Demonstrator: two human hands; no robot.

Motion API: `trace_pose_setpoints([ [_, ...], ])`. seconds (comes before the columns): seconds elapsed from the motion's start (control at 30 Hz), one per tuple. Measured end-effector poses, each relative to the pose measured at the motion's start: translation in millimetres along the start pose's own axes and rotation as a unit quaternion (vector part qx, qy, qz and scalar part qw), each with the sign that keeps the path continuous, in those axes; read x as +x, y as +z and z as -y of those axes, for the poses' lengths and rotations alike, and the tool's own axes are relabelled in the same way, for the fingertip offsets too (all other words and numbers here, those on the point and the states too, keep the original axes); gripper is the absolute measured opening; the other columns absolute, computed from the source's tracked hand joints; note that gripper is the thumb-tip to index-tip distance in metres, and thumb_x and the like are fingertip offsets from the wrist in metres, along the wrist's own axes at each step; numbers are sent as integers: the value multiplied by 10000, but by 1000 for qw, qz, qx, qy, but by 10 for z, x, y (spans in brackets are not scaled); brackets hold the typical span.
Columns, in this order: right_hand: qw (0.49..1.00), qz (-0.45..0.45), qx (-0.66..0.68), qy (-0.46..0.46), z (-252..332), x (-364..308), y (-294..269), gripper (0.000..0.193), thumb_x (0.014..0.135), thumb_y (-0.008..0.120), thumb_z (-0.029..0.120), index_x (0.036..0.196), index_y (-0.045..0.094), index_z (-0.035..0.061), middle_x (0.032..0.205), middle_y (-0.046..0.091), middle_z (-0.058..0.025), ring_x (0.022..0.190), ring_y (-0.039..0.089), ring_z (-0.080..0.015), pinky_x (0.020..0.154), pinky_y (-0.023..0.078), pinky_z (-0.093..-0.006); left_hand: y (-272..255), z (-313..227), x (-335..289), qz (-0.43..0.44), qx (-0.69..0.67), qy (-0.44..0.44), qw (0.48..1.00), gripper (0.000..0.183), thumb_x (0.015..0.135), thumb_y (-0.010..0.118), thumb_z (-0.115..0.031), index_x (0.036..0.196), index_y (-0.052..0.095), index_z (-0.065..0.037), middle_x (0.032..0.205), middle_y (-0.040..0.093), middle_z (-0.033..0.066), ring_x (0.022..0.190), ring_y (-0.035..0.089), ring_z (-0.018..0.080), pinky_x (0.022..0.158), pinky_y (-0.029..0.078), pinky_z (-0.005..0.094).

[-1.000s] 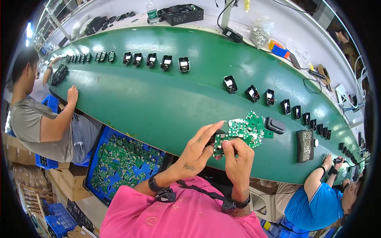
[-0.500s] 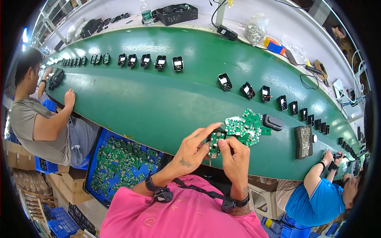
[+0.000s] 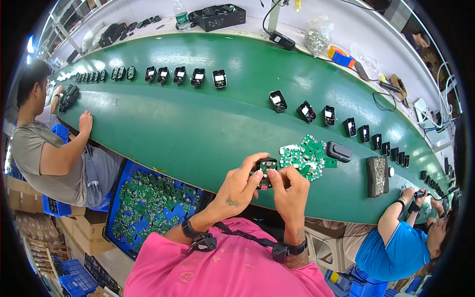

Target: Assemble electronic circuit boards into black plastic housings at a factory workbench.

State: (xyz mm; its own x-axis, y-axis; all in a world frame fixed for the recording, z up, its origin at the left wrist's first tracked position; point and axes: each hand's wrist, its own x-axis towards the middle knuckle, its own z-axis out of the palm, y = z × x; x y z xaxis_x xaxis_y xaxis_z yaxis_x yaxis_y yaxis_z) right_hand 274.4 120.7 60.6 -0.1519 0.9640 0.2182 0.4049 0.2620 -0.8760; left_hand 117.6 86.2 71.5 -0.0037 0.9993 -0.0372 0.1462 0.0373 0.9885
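A person's two bare hands work close together above the near edge of a green table, with a small black case between them. The left hand is curled about the left side of the case, its thumb laid on the green board seated in the case's open top. The right hand is mostly closed at the right side, fingers bent and thumb tip pressed on the same board; where its other fingertips touch cannot be seen. A small reddish piece shows at the near end of the case.

Just to the right, on the table, lies a loose pile of green boards, touching or nearly touching a dark rounded cover. Farther right stands a dark block with a speckled top, and a white round cap just beside it. Open black cases stand in a line across the far part of the table, among them one at centre left and one at right.

On the left, below the table edge, a blue bin holds many green boards. A co-worker in grey sits at far left, and another in blue at right.
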Motion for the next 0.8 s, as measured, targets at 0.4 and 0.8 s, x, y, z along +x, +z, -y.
trace_pose_setpoints([
  [0.4, 997, 12, 63, 32, -120, 33, -38, 222, 914, 739, 179, 969, 645, -15, 720, 654, -85, 601, 595, -127, 550, 473, -293, -56, -6, 83, 104, -40, -53, 992, 431, 1015, 465, -139, 1435, 425, -57, 873, 617, 71, 636, 608, 117, 573, 494, 273],
  [0.8, 999, 4, -33, -21, -67, -4, 22, 245, 1001, 570, 176, 1133, 663, -8, 864, 681, -204, 735, 673, -345, 652, 508, -407, 51, 98, 97, 65, 6, -45, 997, 399, 1002, 466, -101, 1397, 455, -46, 865, 585, 64, 618, 583, 111, 559, 473, 268],
])
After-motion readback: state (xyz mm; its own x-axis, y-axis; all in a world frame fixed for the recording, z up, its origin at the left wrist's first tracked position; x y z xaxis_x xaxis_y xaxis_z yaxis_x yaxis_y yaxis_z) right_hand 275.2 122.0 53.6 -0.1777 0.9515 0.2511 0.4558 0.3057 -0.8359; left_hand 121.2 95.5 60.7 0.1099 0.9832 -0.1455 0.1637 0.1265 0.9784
